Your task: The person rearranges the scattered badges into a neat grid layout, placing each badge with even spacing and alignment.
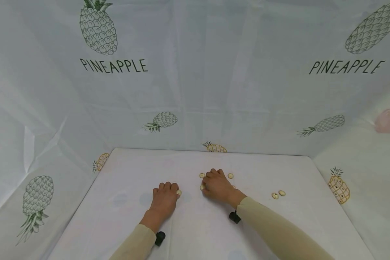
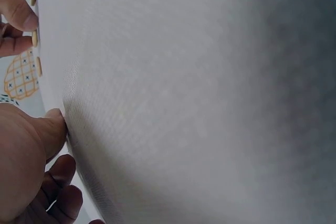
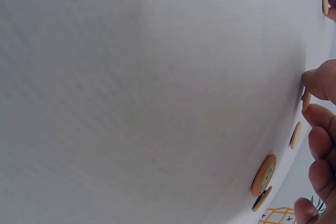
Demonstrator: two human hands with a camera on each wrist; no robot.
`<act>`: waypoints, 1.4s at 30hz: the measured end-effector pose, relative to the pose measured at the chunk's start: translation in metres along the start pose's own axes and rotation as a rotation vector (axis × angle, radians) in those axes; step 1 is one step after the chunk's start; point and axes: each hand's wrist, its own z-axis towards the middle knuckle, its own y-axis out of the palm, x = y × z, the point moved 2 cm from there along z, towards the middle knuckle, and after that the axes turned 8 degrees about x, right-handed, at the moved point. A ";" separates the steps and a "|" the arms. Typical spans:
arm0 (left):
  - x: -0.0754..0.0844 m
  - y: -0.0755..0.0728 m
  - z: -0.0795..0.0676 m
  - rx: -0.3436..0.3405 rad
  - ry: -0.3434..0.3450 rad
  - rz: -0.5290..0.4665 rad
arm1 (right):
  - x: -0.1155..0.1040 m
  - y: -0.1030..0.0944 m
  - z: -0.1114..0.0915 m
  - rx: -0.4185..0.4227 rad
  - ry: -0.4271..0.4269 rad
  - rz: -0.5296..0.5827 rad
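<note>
My left hand [image 1: 164, 198] rests low over the white cloth and pinches a small round wooden disc [image 1: 179, 192] between thumb and finger. The same pinch shows at the upper edge of the right wrist view, with the disc [image 3: 325, 4] on edge. To the right, my right hand [image 1: 218, 186] pinches another wooden disc [image 1: 202, 187], seen between thumb and fingertip as a pale disc [image 3: 306, 99] just at the cloth. Close beyond this hand lie a loose disc [image 1: 202, 175] and another disc [image 1: 230, 176]. One more disc [image 1: 233, 187] is partly hidden by the hand.
Farther right lie two wooden discs, a nearer disc [image 1: 275, 195] and a farther disc [image 1: 281, 193]. Dark marks show on a disc face [image 3: 265, 176]. The table [image 1: 133, 162] is covered in white cloth, and a pineapple-printed curtain [image 1: 214, 90] hangs behind and at both sides.
</note>
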 end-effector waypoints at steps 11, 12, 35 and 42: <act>0.000 0.002 -0.001 0.009 0.004 0.000 | 0.000 0.000 0.001 -0.024 0.015 -0.002; 0.000 0.002 -0.001 0.005 0.001 0.001 | 0.000 0.000 0.001 -0.025 0.019 0.000; 0.002 -0.001 -0.002 -0.014 0.015 -0.022 | 0.021 -0.019 -0.016 0.023 0.110 0.027; 0.002 -0.004 -0.002 0.005 0.032 -0.007 | 0.053 -0.036 -0.046 0.096 0.160 -0.021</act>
